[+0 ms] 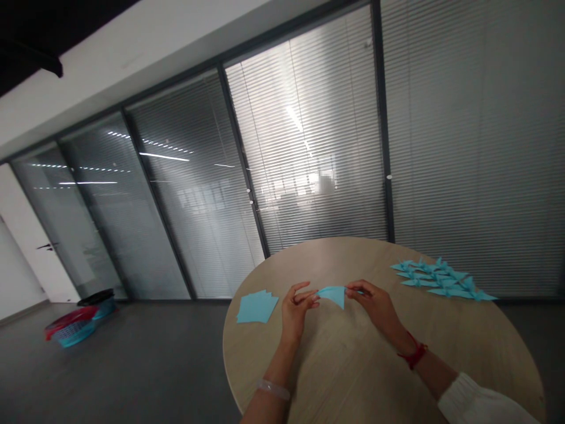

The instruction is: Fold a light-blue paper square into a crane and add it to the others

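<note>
A light-blue sheet of origami paper [334, 294], partly folded, is held between both hands above the round table. My left hand [296, 307] pinches its left edge between thumb and fingers. At the opposite side, my right hand [369, 299] grips the paper's upper right corner with closed fingertips. The lower corner of the paper hangs down and points toward me. Left of my left hand lies a fanned stack of blue paper sheets [257, 307]. Folded blue paper cranes [441, 277], several of them in rows, rest on the table to the right of my right hand.
The round wooden table [353, 371] has its curved far edge near a glass wall with blinds [318, 147]. On the grey floor at left stand a blue basket with a red rim [74, 330] and a second dark-rimmed basket [103, 303]. A white door [37, 235] is at far left.
</note>
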`<control>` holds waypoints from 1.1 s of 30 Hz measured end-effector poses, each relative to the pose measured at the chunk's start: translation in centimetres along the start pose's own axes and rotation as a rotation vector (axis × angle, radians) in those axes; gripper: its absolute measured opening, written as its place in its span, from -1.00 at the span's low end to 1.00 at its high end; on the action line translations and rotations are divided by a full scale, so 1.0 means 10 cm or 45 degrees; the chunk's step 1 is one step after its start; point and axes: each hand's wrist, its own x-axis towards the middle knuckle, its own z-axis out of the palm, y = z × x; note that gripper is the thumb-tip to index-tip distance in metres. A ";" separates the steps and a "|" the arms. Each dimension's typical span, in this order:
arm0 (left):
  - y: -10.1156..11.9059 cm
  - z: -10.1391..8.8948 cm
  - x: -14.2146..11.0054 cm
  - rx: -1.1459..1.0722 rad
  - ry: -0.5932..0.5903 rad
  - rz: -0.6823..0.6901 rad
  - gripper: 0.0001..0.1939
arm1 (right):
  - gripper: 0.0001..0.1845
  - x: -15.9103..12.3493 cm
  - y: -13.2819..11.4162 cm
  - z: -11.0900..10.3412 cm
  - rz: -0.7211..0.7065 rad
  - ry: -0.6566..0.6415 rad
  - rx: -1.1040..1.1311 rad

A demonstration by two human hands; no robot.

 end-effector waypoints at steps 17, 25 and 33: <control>-0.02 0.04 -0.01 0.043 -0.092 -0.042 -0.70 | -0.78 -0.01 -0.01 0.02 -0.015 -0.145 0.002; -0.01 0.01 0.01 0.004 -0.026 -0.058 -0.63 | -0.76 -0.02 -0.05 0.01 0.033 -0.088 0.125; 0.01 -0.03 0.02 -0.025 0.026 -0.046 -0.60 | -0.69 0.00 -0.06 -0.03 0.046 -0.018 0.179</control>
